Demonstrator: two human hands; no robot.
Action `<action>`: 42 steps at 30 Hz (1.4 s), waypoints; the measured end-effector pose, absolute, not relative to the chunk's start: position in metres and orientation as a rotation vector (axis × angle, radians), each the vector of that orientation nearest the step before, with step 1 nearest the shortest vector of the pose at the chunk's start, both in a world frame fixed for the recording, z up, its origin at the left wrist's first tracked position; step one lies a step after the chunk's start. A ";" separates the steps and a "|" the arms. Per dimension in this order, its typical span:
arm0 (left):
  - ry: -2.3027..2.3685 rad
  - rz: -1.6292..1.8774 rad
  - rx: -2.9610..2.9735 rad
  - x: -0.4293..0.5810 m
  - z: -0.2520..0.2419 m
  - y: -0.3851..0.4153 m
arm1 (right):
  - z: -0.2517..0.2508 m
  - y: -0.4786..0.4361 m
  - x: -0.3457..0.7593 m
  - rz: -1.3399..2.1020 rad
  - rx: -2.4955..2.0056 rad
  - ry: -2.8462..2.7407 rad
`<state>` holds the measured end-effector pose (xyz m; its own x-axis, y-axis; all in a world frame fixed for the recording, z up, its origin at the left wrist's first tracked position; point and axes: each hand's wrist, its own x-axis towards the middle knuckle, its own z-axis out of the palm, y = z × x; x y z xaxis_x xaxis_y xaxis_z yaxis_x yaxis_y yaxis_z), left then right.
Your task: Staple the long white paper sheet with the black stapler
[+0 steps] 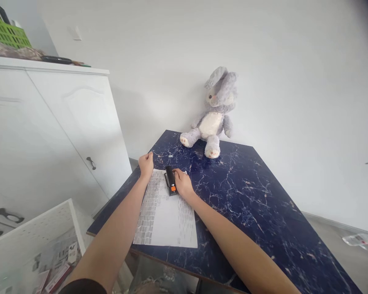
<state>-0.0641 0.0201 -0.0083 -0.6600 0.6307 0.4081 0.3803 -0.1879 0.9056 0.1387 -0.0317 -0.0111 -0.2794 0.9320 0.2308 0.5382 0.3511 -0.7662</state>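
Note:
A printed sheet of paper (168, 220) lies flat near the front left edge of the blue marbled table (242, 192). On its upper part rests a black stapler (170, 179) with an orange patch at the near end. My right hand (184, 183) is closed at the stapler's right side, its fingers against the body. Just beyond the sheet's top left corner, my left hand (146, 164) is curled with the fingers pressed together. Anything inside that left hand is hidden. A small pale piece (170, 156) lies on the table beyond the stapler.
A grey plush rabbit (213, 122) sits at the back of the table against the wall. White cabinets (79, 118) stand to the left. Below them is a white bin (33, 237) holding boxes. A green basket (7, 32) sits on top. Clear plastic packaging (362, 240) lies at right.

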 end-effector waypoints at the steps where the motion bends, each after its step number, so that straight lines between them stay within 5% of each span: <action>1: 1.875 1.942 1.188 -0.064 -0.009 0.021 | -0.011 -0.030 0.139 0.741 -1.275 -1.926; 14: 2.010 1.788 1.266 -0.062 -0.008 0.021 | -0.005 0.064 0.102 0.479 -1.194 -1.951; 42: 1.940 1.906 1.146 -0.066 -0.014 0.022 | -0.021 0.035 0.188 0.340 -1.237 -2.115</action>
